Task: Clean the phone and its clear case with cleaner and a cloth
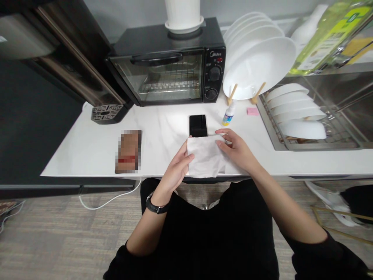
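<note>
A white cloth (205, 155) with a pinked edge is stretched between my hands, above the front edge of the counter. My left hand (177, 167) grips its left side, thumb on top. At the upper right, my right hand (233, 147) pinches the cloth between thumb and fingers. Just beyond the cloth lies a black smartphone (198, 125), screen up, its near end hidden. A small white spray bottle (229, 114) with a blue and yellow label stands past my right hand. Near it is a small pink piece (252, 111) on the white counter (166, 120).
A black toaster oven (163, 74) stands behind, with a white pot (183, 15) on top. White plates (256, 66) fill a rack beside it. Bowls (303, 112) sit at the sink on the right. A blurred-out phone-like device (128, 151) with a white cable lies left.
</note>
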### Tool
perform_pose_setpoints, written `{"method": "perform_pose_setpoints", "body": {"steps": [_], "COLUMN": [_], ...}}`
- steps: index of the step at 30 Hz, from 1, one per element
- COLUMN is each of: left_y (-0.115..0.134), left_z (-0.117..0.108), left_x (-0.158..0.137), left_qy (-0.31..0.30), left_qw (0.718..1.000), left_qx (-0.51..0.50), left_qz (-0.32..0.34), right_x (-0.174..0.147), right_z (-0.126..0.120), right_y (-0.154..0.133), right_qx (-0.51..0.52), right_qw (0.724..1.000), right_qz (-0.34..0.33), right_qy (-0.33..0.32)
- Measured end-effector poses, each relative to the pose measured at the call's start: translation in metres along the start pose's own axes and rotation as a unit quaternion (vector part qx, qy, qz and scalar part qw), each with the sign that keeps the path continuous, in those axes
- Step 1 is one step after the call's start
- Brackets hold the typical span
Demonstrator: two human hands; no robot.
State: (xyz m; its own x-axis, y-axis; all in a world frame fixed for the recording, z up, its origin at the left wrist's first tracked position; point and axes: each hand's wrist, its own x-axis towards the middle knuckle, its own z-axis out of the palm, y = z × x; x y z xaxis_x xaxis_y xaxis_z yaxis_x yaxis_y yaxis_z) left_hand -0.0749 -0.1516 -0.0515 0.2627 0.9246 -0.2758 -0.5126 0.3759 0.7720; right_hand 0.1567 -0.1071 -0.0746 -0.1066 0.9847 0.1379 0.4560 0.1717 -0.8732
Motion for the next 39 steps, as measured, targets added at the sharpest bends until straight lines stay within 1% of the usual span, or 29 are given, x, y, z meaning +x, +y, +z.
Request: {"method": "perform_pose_setpoints", "body": {"steps": [3, 5, 6, 7, 9, 11, 12, 13, 14, 15, 18, 19, 20, 21, 23, 25, 27, 28, 29, 31, 34, 36, 37, 39], "left_y": [0.001, 0.005, 0.009, 0.013, 0.025, 0.035, 0.038, 0.04, 0.04, 0.039, 0.033, 0.032, 0.032, 0.033, 0.039, 0.047, 0.055, 0.059, 0.063, 0.069, 0.075, 0.075, 0.075, 0.072], "left_z": [-0.013, -0.021, -0.024, -0.027, -0.027, -0.02, -0.013, -0.005, 0.004, 0.013, 0.036, 0.039, 0.041, 0.042, 0.038, 0.033, 0.029, 0.027, 0.025, 0.021, 0.013, 0.006, 0.002, -0.004], "left_x": [-0.002, -0.004, -0.004, -0.002, 0.007, 0.026, 0.039, 0.053, 0.068, 0.083, 0.123, 0.132, 0.14, 0.147, 0.157, 0.164, 0.167, 0.166, 0.164, 0.156, 0.135, 0.119, 0.112, 0.102], "left_qy": [0.026, 0.049, 0.066, 0.084, 0.115, 0.128, 0.136, 0.147, 0.151, 0.151, 0.126, 0.113, 0.099, 0.089, 0.074, 0.073, 0.075, 0.073, 0.066, 0.046, 0.013, -0.021, -0.044, -0.079], "left_qw": [0.993, 0.971, 0.951, 0.925, 0.86, 0.794, 0.776, 0.769, 0.771, 0.78, 0.806, 0.801, 0.781, 0.752, 0.679, 0.615, 0.573, 0.558, 0.55, 0.551, 0.569, 0.581, 0.591, 0.603], "left_qx": [0.113, 0.225, 0.286, 0.348, 0.471, 0.572, 0.597, 0.605, 0.604, 0.592, 0.562, 0.574, 0.605, 0.643, 0.722, 0.774, 0.804, 0.814, 0.82, 0.817, 0.793, 0.77, 0.756, 0.74], "left_qz": [0.026, 0.071, 0.1, 0.126, 0.162, 0.161, 0.15, 0.145, 0.136, 0.139, 0.133, 0.131, 0.12, 0.114, 0.114, 0.13, 0.138, 0.141, 0.146, 0.165, 0.218, 0.262, 0.277, 0.287], "right_x": [0.002, 0.0, -0.001, -0.003, -0.006, -0.007, -0.007, -0.005, -0.003, -0.001, 0.006, 0.007, 0.008, 0.009, 0.009, 0.009, 0.008, 0.008, 0.008, 0.007, 0.008, 0.011, 0.014, 0.021], "right_z": [0.006, 0.006, 0.005, 0.004, 0.002, 0.003, 0.005, 0.008, 0.011, 0.015, 0.024, 0.026, 0.027, 0.028, 0.028, 0.028, 0.027, 0.027, 0.027, 0.027, 0.025, 0.022, 0.021, 0.017], "right_y": [0.004, 0.001, -0.002, -0.005, -0.013, -0.018, -0.02, -0.02, -0.019, -0.018, -0.01, -0.007, -0.005, -0.004, -0.002, -0.002, -0.003, -0.003, -0.003, -0.004, -0.003, -0.002, -0.001, 0.0], "right_qx": [-0.057, -0.098, -0.137, -0.183, -0.275, -0.315, -0.317, -0.311, -0.302, -0.293, -0.275, -0.273, -0.273, -0.274, -0.278, -0.28, -0.272, -0.264, -0.254, -0.226, -0.166, -0.122, -0.085, 0.03], "right_qw": [0.998, 0.995, 0.99, 0.982, 0.957, 0.941, 0.939, 0.94, 0.943, 0.946, 0.952, 0.953, 0.953, 0.953, 0.952, 0.952, 0.954, 0.956, 0.959, 0.965, 0.975, 0.981, 0.985, 0.993], "right_qz": [0.005, 0.005, -0.001, -0.012, -0.045, -0.08, -0.092, -0.101, -0.105, -0.105, -0.097, -0.094, -0.093, -0.094, -0.099, -0.102, -0.101, -0.1, -0.099, -0.098, -0.099, -0.092, -0.083, -0.051], "right_qy": [0.006, 0.02, 0.033, 0.048, 0.079, 0.096, 0.097, 0.095, 0.092, 0.09, 0.091, 0.092, 0.092, 0.089, 0.079, 0.069, 0.07, 0.073, 0.077, 0.087, 0.109, 0.122, 0.124, 0.105]}}
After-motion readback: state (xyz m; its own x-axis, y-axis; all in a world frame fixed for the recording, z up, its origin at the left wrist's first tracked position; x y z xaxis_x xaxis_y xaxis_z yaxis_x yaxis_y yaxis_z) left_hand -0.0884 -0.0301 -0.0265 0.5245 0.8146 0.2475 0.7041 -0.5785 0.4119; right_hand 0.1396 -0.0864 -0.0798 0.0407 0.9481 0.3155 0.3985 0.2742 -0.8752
